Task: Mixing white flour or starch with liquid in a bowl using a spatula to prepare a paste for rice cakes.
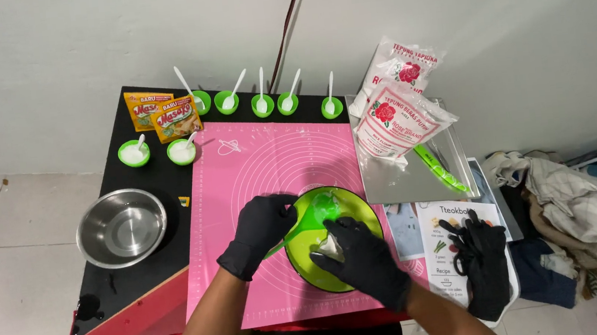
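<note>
A large green bowl (357, 209) sits on a pink silicone mat (268, 163) on a black table. My left hand (259, 229), in a black glove, holds a green spatula (311, 218) whose blade reaches into the bowl. My right hand (358, 259), also in a black glove, is inside the bowl and grips a pale lump of dough (330, 246). Both hands are close together over the bowl's left half.
An empty steel bowl (121, 227) stands at the left. Several small green cups with white spoons (262, 103) line the back edge beside two yellow sachets (164, 115). Two white flour bags (396, 109) lie on a steel tray (418, 177). Spare black gloves (482, 263) rest on a recipe sheet.
</note>
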